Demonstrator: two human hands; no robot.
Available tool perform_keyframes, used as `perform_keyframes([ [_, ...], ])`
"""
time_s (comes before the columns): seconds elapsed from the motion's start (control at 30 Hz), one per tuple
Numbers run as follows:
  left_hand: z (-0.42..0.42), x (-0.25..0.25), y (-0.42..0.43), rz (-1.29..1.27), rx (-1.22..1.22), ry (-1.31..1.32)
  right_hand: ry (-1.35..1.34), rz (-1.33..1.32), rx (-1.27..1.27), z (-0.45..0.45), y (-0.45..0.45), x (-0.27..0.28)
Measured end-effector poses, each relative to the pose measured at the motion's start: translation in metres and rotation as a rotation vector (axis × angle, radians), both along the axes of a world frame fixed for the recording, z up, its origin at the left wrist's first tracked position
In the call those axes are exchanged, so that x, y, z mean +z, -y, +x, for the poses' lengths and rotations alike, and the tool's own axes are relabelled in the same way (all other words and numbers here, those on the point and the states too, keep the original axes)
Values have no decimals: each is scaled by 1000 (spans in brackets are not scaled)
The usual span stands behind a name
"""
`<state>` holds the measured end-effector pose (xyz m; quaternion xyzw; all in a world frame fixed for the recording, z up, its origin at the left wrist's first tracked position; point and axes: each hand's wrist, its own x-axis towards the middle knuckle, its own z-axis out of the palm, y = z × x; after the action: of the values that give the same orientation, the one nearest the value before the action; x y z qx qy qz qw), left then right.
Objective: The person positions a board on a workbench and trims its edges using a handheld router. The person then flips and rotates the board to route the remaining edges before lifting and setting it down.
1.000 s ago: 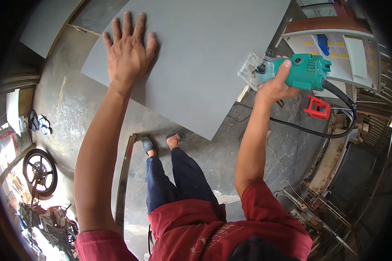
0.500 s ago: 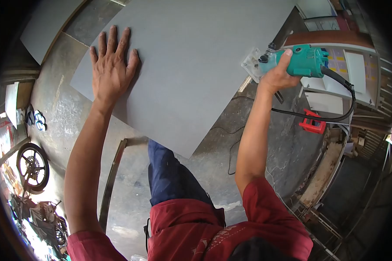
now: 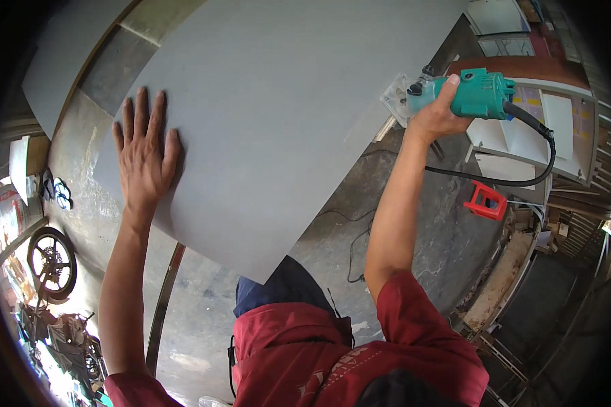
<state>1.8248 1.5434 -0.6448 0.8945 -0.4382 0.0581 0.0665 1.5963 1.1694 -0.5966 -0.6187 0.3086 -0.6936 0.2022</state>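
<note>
A large grey sheet [image 3: 271,136] lies in front of me, one corner pointing toward my waist. Flat on its left part rests my left hand [image 3: 146,152], fingers stretched out. My right hand [image 3: 440,117] is wrapped round a teal trim router [image 3: 480,93], which is held sideways at the sheet's right edge. The router's clear base [image 3: 395,100] is beside that edge; whether it touches cannot be made out. A black cord [image 3: 546,146] loops from the tool's rear back under my right forearm.
A red plastic stool [image 3: 486,201] stands on the concrete floor [image 3: 414,237] to the right, near white cabinet parts [image 3: 557,129]. Another grey panel [image 3: 68,61] is at the upper left. Sandals [image 3: 62,193] and a motorcycle wheel [image 3: 51,263] are at far left.
The grey sheet has shifted down and left in view, its near corner closer to my waist. My left hand has moved the same way with it. The right hand and router stay nearly in place.
</note>
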Motion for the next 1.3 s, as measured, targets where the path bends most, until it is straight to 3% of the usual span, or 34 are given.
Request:
perform_keyframes([
  [0.27, 1, -1, -35, -13, -73, -48, -18, 36, -67, -23, -1, 0],
  [0.33, 6, -3, -29, -34, -53, -66, 175, 237, 208, -48, -3, 0],
  [0.4, 6, -3, -21, -43, 4, -114, 208, 280, 158, -78, -9, 6],
  [0.47, -11, -17, -4, -218, 29, -164, -96, 184, -151, -109, -10, 6],
  [0.57, -92, 20, 72, -181, -435, -446, -5, 317, -113, -147, -19, 1],
  [0.63, -139, 48, 129, -61, -564, -475, 68, 388, -116, -162, -30, 7],
  [0.7, -158, 41, 181, -90, -549, -355, 152, 438, -91, -171, -32, 18],
  [0.77, -158, 43, 226, -228, -563, -293, -62, 439, -73, -180, -37, 28],
  [0.93, -168, 49, 305, -359, -542, -183, -100, 438, -48, -205, -32, 31],
  [1.1, -159, 60, 338, -456, -433, -667, -34, 510, 26, -222, -20, 30],
  [1.13, -162, 60, 345, -447, -436, -663, 10, 517, 47, -224, -16, 30],
  [1.2, -157, 64, 346, -266, -745, -109, 62, 538, 69, -216, -12, 35],
  [1.23, -148, 62, 340, -244, -930, -414, 33, 519, 81, -214, -10, 34],
  [1.27, -136, 55, 335, -243, -928, -414, 5, 498, 94, -214, -9, 33],
  [1.3, -115, 46, 329, -222, -938, -645, 38, 514, 107, -207, -10, 34],
])
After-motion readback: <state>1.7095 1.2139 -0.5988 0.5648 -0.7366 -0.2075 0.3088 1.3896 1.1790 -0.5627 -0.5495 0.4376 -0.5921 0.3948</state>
